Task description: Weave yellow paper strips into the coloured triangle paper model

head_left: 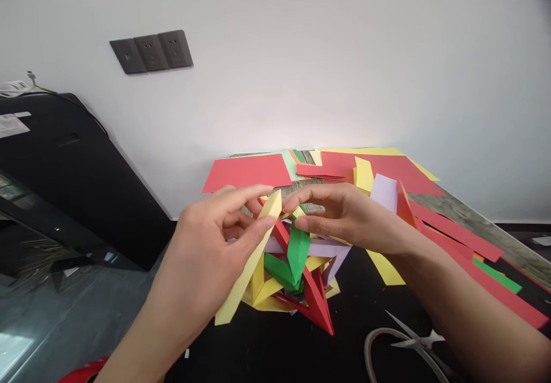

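Note:
Between both hands stands a many-coloured folded-paper model (297,256), made of interlaced red, green, yellow and lilac strips with pointed corners. My left hand (224,228) pinches a pale yellow paper strip (247,268) between thumb and fingers. That strip slants from its folded upper tip down to the lower left, in front of the model. My right hand (340,213) is closed at the model's top, thumb and fingers around a small folded pale-yellow tip beside the green strip (298,251). The fingertips of the right hand partly cover this spot.
A red sheet (247,173) and other coloured papers lie at the back of the table. Cut red strips (477,274) lie to the right. Scissors (419,340) and a tape roll (370,348) are at the front right. A black cabinet (77,176) stands left.

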Motion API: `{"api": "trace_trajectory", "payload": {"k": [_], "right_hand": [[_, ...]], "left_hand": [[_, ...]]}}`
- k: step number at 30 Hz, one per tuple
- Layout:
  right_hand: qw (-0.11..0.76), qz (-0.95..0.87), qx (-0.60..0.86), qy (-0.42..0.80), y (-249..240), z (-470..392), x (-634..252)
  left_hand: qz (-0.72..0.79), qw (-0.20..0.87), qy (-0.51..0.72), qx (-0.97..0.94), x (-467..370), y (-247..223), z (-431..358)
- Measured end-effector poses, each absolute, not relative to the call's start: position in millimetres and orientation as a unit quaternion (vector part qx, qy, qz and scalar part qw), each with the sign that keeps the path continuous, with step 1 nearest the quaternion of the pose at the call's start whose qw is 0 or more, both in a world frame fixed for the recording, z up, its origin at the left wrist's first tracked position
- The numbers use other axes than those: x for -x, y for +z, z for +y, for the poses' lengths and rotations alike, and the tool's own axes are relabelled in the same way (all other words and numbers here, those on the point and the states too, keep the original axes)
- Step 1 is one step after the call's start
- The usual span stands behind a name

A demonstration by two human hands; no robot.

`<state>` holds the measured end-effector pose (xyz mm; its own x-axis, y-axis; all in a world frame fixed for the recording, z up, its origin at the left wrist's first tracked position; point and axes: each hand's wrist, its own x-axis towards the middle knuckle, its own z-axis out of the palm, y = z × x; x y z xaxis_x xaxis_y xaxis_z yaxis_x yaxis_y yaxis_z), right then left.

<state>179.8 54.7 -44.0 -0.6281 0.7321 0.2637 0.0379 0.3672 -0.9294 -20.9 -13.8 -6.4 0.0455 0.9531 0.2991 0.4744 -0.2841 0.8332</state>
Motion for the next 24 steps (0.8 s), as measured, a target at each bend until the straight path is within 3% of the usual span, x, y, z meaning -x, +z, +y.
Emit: {"api": "trace_trajectory", "payload": {"k": [19,24], "right_hand": [[0.362,-0.758,0.244,0.484,-50.7,61.9,-176.1],[0.366,-0.751,0.257,0.486,-51.6,62.1,-175.4]], "left_hand": [[0.521,0.352,0.369,-0.685,20.1,-2.7,-11.9],[0.542,0.306,0.349,-0.700,16.9,-0.8,-10.8]]}}
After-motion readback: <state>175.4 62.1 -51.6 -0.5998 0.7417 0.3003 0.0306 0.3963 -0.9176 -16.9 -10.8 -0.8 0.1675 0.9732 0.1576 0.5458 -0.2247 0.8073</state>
